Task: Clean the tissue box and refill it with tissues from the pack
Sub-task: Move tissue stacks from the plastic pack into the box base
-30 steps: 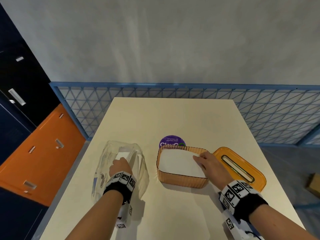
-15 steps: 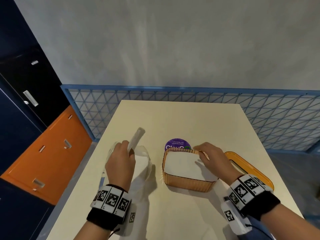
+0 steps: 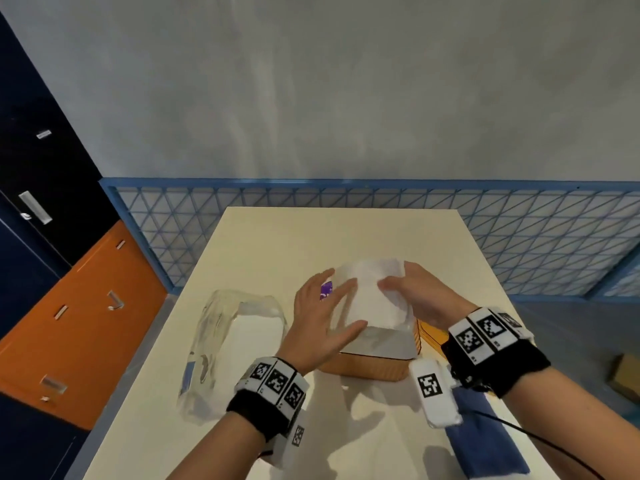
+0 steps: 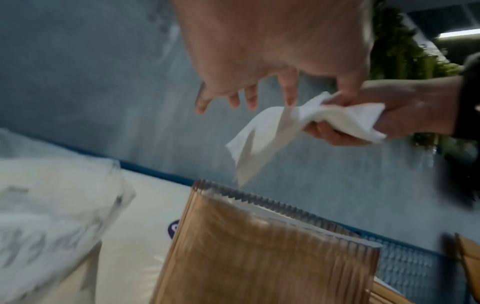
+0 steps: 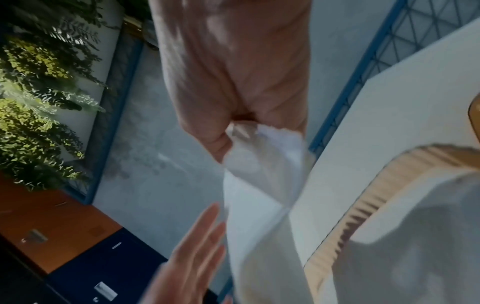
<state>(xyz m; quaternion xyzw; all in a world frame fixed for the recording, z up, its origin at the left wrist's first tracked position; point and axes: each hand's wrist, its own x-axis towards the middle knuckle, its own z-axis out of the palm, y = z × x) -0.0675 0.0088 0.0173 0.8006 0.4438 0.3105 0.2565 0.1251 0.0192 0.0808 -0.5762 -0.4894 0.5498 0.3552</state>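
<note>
Right hand (image 3: pixel 420 296) pinches a tissue (image 3: pixel 374 292) above the box (image 3: pixel 377 367) | left hand (image 3: pixel 322 323) flat and loose beside it | box right below both hands

2 hands (image 3: pixel 320 327), 1 tissue box (image 3: pixel 370 370), 1 lid (image 3: pixel 431 336), 1 plastic pack (image 3: pixel 221 344), 1 pulled tissue (image 3: pixel 372 292), 1 blue cloth (image 3: pixel 485 434).

No readable text on the purple lid (image 3: pixel 326 289) or wrist markers (image 3: pixel 276 380).
</note>
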